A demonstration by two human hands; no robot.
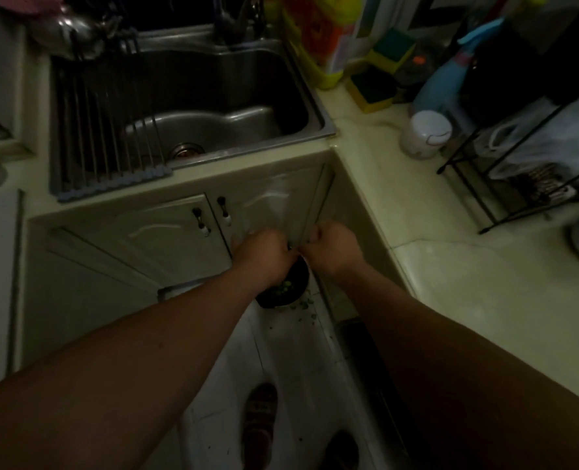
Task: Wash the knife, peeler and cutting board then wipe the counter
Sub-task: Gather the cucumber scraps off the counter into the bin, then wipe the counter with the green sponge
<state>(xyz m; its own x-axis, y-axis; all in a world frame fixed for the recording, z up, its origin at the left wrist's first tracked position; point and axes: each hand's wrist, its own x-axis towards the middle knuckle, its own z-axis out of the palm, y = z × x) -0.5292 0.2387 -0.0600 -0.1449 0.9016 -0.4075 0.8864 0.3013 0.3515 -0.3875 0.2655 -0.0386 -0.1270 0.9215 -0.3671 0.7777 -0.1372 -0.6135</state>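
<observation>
Left hand (264, 252) and right hand (332, 249) are both curled tight on the cutting board (281, 205)'s near edge. It looks thin, light and probably bendy, so I'd keep hold of both corners. The scrap bin (283, 290) is right below the grip.

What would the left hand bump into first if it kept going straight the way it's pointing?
Probably the cabinet door under the sink: the left hand, gripping a clear board, points at it. Depth is hard to judge.
</observation>
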